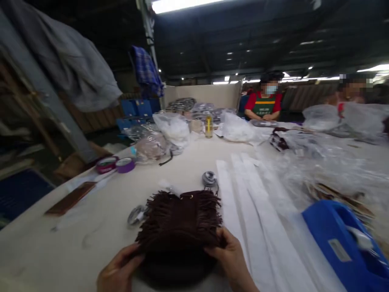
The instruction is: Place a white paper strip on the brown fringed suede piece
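A dark brown fringed bag (184,215) lies on the white table in front of me, its fringe running down both sides. A small gold-coloured ring shows at its far edge. My left hand (120,267) pinches the near left corner between thumb and fingers. On the other side, my right hand (229,255) grips the near right corner the same way. The bag's near end is in shadow, so its details are hard to make out. Just beyond the bag sits a grey roll (209,179), and a clear tape roll (136,215) lies to its left.
Long white strips (252,194) lie right of the bag, beside a blue tape dispenser (331,239). At left are a brown flat piece (71,198) and a purple tape roll (125,165). Plastic-wrapped goods (150,147) and a yellow bottle (208,126) stand farther back. Two people (263,101) are across the table.
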Tool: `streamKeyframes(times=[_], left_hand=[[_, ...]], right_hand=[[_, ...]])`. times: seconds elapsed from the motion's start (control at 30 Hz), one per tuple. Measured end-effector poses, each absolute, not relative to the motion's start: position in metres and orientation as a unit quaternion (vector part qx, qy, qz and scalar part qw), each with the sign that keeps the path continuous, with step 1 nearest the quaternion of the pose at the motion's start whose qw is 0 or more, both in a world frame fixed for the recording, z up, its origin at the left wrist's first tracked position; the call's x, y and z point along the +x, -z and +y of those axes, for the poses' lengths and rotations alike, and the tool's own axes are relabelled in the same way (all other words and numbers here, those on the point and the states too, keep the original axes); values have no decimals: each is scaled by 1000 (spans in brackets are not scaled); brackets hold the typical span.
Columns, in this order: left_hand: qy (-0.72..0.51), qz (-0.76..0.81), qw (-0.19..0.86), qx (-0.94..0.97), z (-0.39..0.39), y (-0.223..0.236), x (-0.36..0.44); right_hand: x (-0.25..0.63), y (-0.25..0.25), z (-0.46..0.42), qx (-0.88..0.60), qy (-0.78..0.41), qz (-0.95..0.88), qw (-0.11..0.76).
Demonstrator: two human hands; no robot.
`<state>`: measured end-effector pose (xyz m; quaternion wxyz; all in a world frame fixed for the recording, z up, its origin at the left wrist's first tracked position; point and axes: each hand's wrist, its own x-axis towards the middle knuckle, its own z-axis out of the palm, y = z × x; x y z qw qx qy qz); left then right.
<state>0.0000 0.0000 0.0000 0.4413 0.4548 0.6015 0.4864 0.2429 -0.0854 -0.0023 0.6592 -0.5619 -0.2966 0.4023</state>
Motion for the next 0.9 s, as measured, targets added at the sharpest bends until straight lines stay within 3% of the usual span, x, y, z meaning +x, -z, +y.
streamKeyframes(times=[0.2, 0.7, 0.9], left_hand=[[-472, 568, 524, 423, -3, -29, 21], [-480, 548, 414, 546, 1, -1, 20], [-466, 561, 367, 577, 4, 1, 32]], right_hand=[[256, -7, -98, -629, -352, -261, 641], [255, -1, -94, -680, -258, -357, 586], [259, -6, -87, -656, -331, -343, 585]])
